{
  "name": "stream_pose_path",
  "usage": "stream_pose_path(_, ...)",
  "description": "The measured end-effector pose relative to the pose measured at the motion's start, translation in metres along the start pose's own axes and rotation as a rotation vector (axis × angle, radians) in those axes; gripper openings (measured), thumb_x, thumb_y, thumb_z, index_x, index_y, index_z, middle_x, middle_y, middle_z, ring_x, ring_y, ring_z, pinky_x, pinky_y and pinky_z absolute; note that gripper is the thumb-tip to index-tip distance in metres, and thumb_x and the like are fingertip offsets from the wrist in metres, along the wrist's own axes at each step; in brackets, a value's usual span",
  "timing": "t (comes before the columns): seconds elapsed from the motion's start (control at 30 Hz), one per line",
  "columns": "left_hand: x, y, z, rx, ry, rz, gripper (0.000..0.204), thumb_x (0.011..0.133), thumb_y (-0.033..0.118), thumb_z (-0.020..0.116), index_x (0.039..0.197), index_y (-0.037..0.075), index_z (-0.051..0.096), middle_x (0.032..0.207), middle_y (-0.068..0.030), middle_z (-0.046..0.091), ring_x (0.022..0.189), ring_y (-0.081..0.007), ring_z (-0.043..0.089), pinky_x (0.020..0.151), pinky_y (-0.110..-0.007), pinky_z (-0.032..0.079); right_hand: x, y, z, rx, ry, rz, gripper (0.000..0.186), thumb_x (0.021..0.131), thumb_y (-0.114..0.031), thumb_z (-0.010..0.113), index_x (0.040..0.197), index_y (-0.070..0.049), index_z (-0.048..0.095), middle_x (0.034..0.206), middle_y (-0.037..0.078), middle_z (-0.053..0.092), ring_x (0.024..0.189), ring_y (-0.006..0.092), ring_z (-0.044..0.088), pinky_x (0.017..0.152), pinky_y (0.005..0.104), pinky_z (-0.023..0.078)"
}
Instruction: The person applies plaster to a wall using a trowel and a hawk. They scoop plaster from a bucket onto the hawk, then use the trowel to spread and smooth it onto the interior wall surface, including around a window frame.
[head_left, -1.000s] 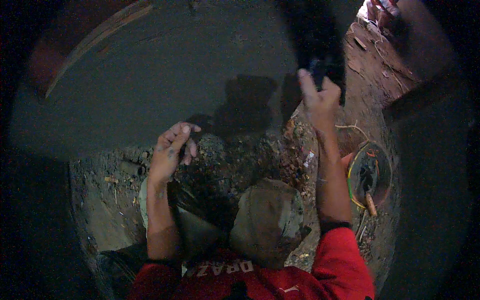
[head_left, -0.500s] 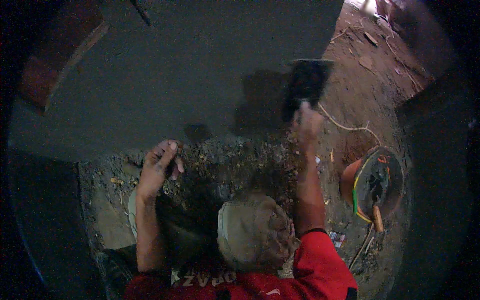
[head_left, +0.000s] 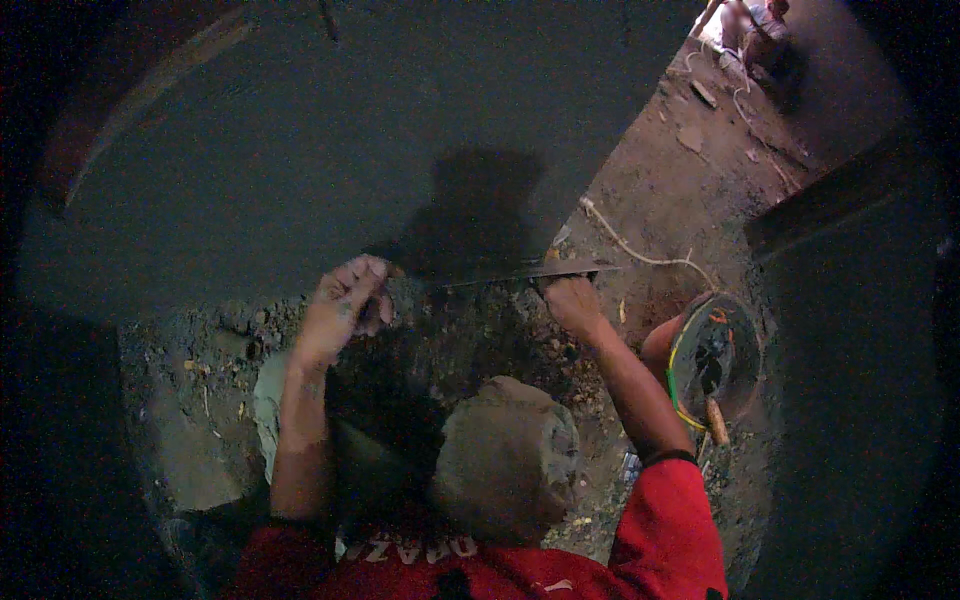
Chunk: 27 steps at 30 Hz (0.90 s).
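Broad, flat, dark-grey wall (head_left: 300, 130) looks mostly smooth

Its face seems largely evened; the lower edge, beside stony brown ground (head_left: 245, 345), may remain. There the thin, straight-edged trowel (head_left: 566, 271) sits edge-on, the bare right hand (head_left: 573, 302) closed round its grip side. The bare left hand (head_left: 350, 292) curls its fingers (whether pinching anything, I cannot tell).

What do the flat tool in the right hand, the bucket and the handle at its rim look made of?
Flat tool: probably metal, its edge thin, straight and faintly shiny.
Bucket: possibly plastic, reddish, looking smooth; the dim picture leaves it open.
Handle: likely wood, matt, tan-brown.
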<state>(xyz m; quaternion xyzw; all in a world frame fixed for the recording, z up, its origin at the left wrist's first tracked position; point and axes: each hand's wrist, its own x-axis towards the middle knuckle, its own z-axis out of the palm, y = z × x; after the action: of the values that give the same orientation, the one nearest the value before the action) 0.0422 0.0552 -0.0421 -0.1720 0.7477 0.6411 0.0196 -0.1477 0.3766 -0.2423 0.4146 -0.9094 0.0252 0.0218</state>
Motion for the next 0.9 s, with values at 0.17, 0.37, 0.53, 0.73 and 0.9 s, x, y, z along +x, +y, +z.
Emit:
stream_pose_path(0.17, -0.026, -0.008, -0.003, -0.128, 0.055, 0.015, 0.032, 0.1, 0.038, 0.053, 0.102, 0.008, 0.063, 0.063, -0.0007, 0.06, 0.049, -0.0062, 0.049, 0.047, -0.021, 0.035, 0.029, 0.004, -0.056, -0.084, 0.034, -0.002, 0.03, 0.092, -0.034, 0.057, 0.093, -0.007, 0.069, 0.076, 0.019, 0.067, 0.067, 0.0375, 0.067, 0.061, 0.0483, 0.052)
stream_pose_path(0.37, -0.037, -0.01, -0.022, -0.049, 0.042, 0.048, 0.027, 0.102, 0.032, 0.052, 0.102, 0.008, 0.063, 0.064, -0.0009, 0.06, 0.049, -0.0066, 0.048, 0.047, -0.022, 0.036, 0.022, 0.031, -0.249, -0.394, 0.529, 0.113, 0.032, 0.088, -0.038, 0.066, 0.089, -0.007, 0.071, 0.07, 0.019, 0.066, 0.059, 0.0367, 0.064, 0.054, 0.0466, 0.05)
stream_pose_path(0.53, -0.037, -0.01, -0.008, -0.073, 0.028, 0.058, 0.027, 0.102, 0.031, 0.051, 0.104, 0.007, 0.064, 0.064, -0.0013, 0.06, 0.049, -0.0067, 0.048, 0.047, -0.023, 0.036, 0.025, 0.057, -0.404, -0.28, 0.944, 0.01, 0.034, 0.091, -0.031, 0.067, 0.093, 0.003, 0.07, 0.069, 0.018, 0.066, 0.055, 0.0247, 0.058, 0.057, 0.0371, 0.047)
stream_pose_path(0.73, -0.047, 0.017, -0.004, -0.124, -0.093, 0.147, 0.029, 0.102, 0.03, 0.051, 0.104, 0.005, 0.065, 0.065, -0.0023, 0.06, 0.051, -0.0073, 0.049, 0.049, -0.023, 0.039, 0.006, -0.01, -0.41, 0.779, 1.17, 0.241, 0.041, 0.097, -0.038, 0.057, 0.067, -0.009, 0.057, 0.055, 0.001, 0.051, 0.045, 0.0121, 0.045, 0.044, 0.027, 0.034)
stream_pose_path(0.9, -0.05, 0.044, -0.002, -0.068, -0.266, 0.174, 0.029, 0.102, 0.031, 0.052, 0.103, 0.004, 0.065, 0.065, -0.0019, 0.059, 0.053, -0.0074, 0.049, 0.051, -0.023, 0.04, 0.045, -0.109, -0.266, 1.523, 0.969, 0.294, 0.031, 0.094, -0.029, 0.063, 0.072, -0.011, 0.053, 0.054, 0.002, 0.053, 0.039, 0.0122, 0.047, 0.035, 0.0295, 0.039)
